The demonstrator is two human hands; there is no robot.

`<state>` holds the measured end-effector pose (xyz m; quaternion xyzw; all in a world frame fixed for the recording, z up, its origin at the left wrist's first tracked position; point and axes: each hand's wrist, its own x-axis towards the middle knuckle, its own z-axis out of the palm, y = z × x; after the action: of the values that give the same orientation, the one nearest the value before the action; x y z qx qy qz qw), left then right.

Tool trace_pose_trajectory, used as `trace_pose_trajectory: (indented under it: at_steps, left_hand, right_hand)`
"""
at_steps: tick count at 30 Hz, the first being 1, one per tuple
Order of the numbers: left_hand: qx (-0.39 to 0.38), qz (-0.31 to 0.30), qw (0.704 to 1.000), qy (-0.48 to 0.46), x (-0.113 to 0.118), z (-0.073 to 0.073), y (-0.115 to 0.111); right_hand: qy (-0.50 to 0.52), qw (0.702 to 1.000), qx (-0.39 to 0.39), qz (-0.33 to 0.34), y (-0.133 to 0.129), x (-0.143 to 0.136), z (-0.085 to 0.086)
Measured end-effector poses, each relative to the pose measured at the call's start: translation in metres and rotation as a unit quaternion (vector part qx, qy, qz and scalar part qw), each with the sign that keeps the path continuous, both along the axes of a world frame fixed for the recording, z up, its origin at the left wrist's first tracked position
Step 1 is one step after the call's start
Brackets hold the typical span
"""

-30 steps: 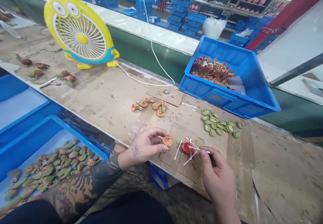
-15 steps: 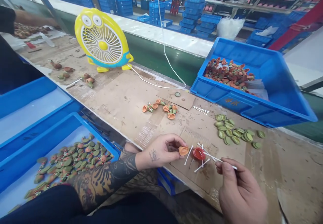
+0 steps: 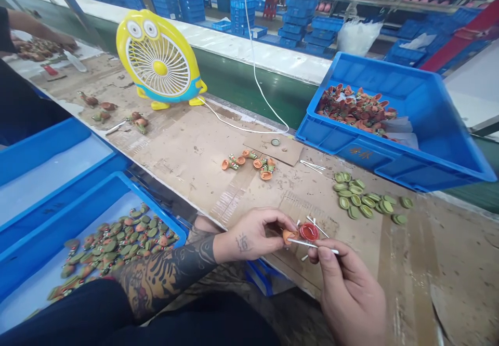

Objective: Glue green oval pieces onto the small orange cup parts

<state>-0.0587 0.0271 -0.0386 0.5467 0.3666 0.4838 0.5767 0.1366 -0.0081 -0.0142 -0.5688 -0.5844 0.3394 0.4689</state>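
Left hand [image 3: 249,239] pinches orange piece [image 3: 287,235] just left of red cap [image 3: 309,231]. Right hand [image 3: 346,289] grips swab [image 3: 312,244], tip at piece. Green discs [image 3: 360,200] lie loose beyond cap, unworked by look. Finished-looking pieces fill near bin [image 3: 117,239], far left of cap. Full supply bin [image 3: 390,122] behind: much left.

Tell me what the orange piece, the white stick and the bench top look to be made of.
Orange piece: likely moulded plastic or resin, matte, with an even colour. White stick in the right hand: thin and straight, perhaps a cotton swab; material unclear. Bench top: brown cardboard, with torn edges and tape strips.
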Motion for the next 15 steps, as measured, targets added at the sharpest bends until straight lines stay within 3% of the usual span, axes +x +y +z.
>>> trace_pose_trajectory:
  at_steps: [9, 15]
  left_hand:
    - [-0.026, -0.029, 0.999, 0.006, -0.0013, -0.0030, -0.0013]
    - [-0.043, -0.047, 0.998, 0.003, -0.0030, 0.0002, -0.0009]
  right_hand:
    - [-0.036, 0.998, -0.012, -0.047, -0.0019, 0.0090, -0.0059]
    - [-0.094, 0.995, 0.023, -0.034, -0.0048, 0.0094, -0.0073]
